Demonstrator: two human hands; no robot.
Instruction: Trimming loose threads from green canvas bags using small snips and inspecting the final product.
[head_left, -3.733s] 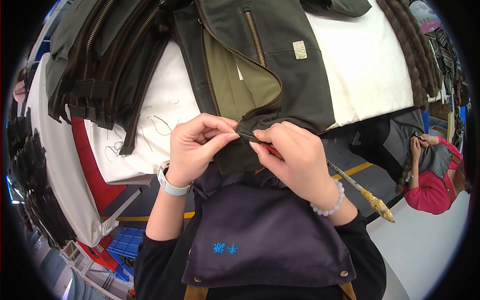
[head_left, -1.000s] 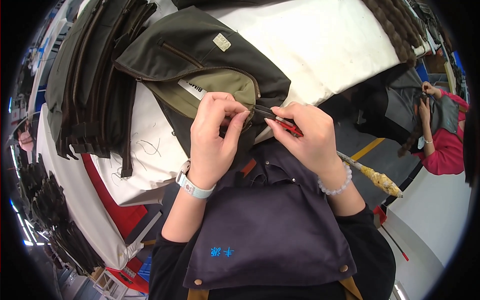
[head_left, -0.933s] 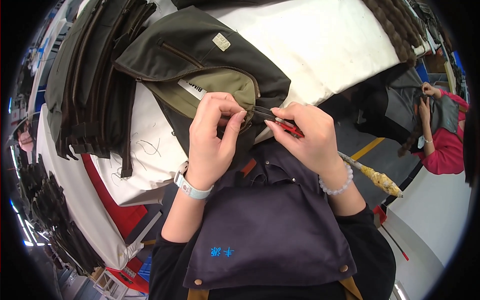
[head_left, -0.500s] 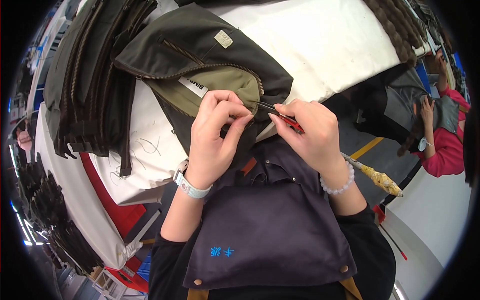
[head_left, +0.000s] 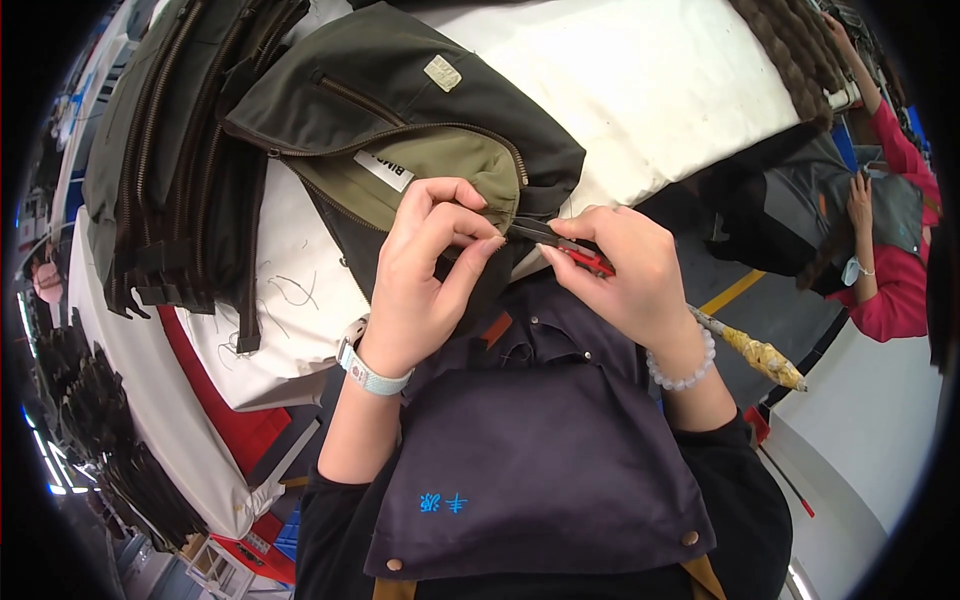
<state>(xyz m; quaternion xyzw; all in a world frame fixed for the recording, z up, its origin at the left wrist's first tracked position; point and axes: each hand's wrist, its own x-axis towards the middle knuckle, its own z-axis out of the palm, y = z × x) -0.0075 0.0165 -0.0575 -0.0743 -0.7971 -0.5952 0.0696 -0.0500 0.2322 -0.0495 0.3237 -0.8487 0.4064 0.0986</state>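
A dark olive jacket (head_left: 360, 60) lies at an angle on the white cloth-covered table, its zippered opening showing a lighter olive lining (head_left: 447, 160) with a white label (head_left: 385, 170). My left hand (head_left: 425, 275) pinches the fabric at the lining's edge beside the zip. My right hand (head_left: 625, 280) grips red-handled thread snips (head_left: 580, 258), whose dark blades reach to that edge by my left fingertips. What exactly lies between those fingertips is too small to tell.
A pile of dark zippered garments (head_left: 150, 120) and loose threads lie at left on the white table (head_left: 680, 80). Brown furry strips (head_left: 785, 50) hang at right. A co-worker (head_left: 880, 290) in pink works there. A taped pole (head_left: 755, 355) juts beside my right wrist.
Since the oldest frame the jacket has turned askew and my hands have moved with it, the snips' blades becoming visible. Lately my fingers shifted slightly; the co-worker's upper hand rose.
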